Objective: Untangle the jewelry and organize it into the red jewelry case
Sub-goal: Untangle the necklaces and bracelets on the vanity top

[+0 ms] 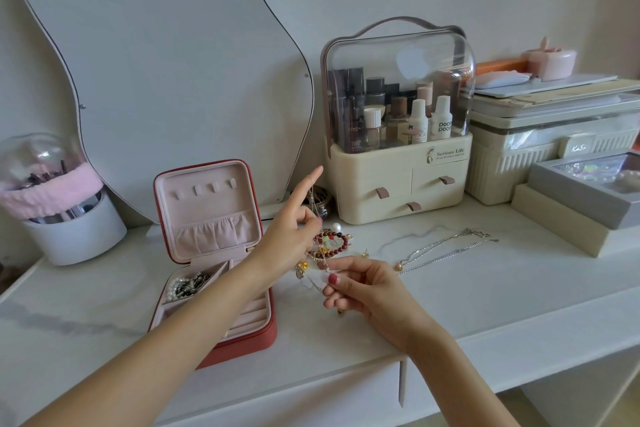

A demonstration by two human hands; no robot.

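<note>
A white vanity top (pixel 450 295) runs along a pale wall, and on it, near the centre, lies the tangled jewelry (pixel 329 246): a dark red bead bracelet, a pearl, gold charms and thin chains knotted together. The left hand (pixel 294 236) rises at ten o'clock from the tangle, index finger stretched straight up with a fine chain (pixel 312 199) draped over it, the other fingers curled in toward the thumb around the strand. The right hand (pixel 360 284) sits at five o'clock from the tangle, thumb and forefinger pinching a thin chain end, remaining fingers loosely bent. The red jewelry case (pixel 214 253) stands open at nine o'clock, pearls and dark beads in one rear compartment. Two silver necklaces (pixel 446 250) lie stretched out at three o'clock. A cream cosmetics organizer (pixel 398 177) stands at one o'clock, a curved mirror (pixel 156 62) at eleven.
</note>
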